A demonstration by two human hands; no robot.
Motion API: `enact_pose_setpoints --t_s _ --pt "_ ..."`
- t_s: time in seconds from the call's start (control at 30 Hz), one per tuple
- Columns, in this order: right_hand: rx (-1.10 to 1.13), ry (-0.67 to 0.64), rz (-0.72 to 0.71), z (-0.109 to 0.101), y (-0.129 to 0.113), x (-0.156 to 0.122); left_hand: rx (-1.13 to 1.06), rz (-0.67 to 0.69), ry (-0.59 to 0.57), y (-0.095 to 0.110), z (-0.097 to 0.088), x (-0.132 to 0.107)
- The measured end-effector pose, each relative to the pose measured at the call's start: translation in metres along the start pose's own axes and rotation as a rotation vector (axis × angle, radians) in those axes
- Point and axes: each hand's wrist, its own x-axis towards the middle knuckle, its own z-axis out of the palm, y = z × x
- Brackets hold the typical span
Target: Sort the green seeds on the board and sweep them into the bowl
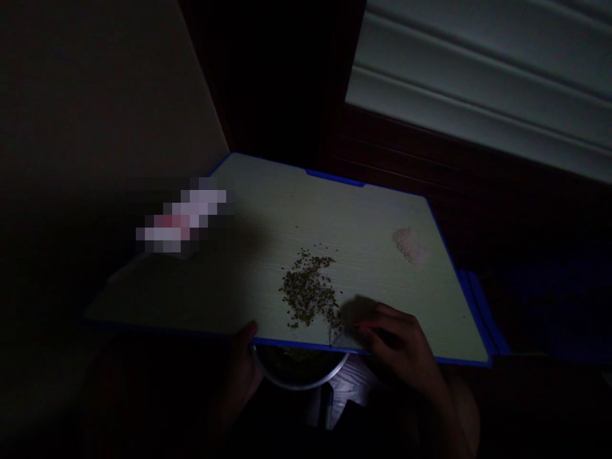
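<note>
Dried green herb flakes (308, 290) lie in a loose heap near the front edge of the cutting board, just beside the fingers of the right hand (399, 344). That hand is curled low over the board, its fingertips (366, 326) close to the heap's lower right side, with a clear thin plastic-looking piece (342, 338) under or against them; too dark to tell if it is actually pinched. Left hand (241, 376) sits at the near edge, thumb (247, 331) lying over the rim, the rest in shadow, so grip unclear. A steel bowl (299, 382) sits just below that edge between the hands, with greenish contents (291, 357) inside, partly hidden by the board. The pale green wood-grain cutting board (363, 223) has a blue rim and a blue tab (335, 178) on its far edge, plus blue ridges (482, 312) along its right side. A few loose specks (297, 225) lie beyond the heap, a pale pinkish powder smear (408, 245) sits toward the right, and a pixelated object (184, 220) rests at the left. Room is dim: beige wall (95, 95) at left, dark wood paneling (406, 146) ahead, white slatted panel (478, 83) upper right, wood floor (349, 382) below.
</note>
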Motion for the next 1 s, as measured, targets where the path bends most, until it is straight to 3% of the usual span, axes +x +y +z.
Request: enact_pose_setpoints --t_s 0.23,0.73,1.0 --pt "-0.048 0.129 0.039 -0.0004 0.0039 -0.0006 0.022 -0.009 0.030 -0.0003 -0.0028 0.0031" --pt "-0.015 0.014 0.002 0.0005 0.0038 -0.0021 0.041 -0.020 0.051 -0.0012 -0.0074 0.0071" --pt "-0.014 0.023 0.033 0.0007 0.0028 -0.0018 0.009 -0.020 0.024 -0.0007 -0.0078 0.0066"
